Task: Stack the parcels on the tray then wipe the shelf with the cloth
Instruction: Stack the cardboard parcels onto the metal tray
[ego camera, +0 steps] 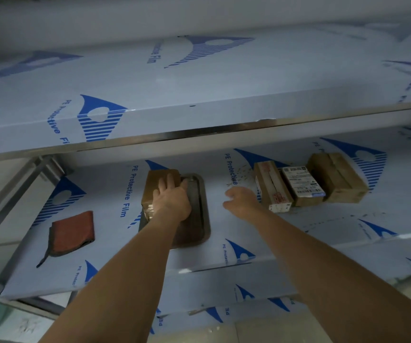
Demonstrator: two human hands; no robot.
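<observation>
Looks like storeroom or packing room. Big metal shelves (199,134), stacked one above other, shiny steel edges. Shelves still covered in white plastic sheet with blue marks and words "PE Protective Film" (124,191), so rack looks new. Brown cardboard parcels (335,179) sit on middle shelf, one with white shipping label (303,181). Metal tray (199,206) and red cloth (73,231) lie there too. Light dim. Pale floor tiles (261,330) below.
</observation>
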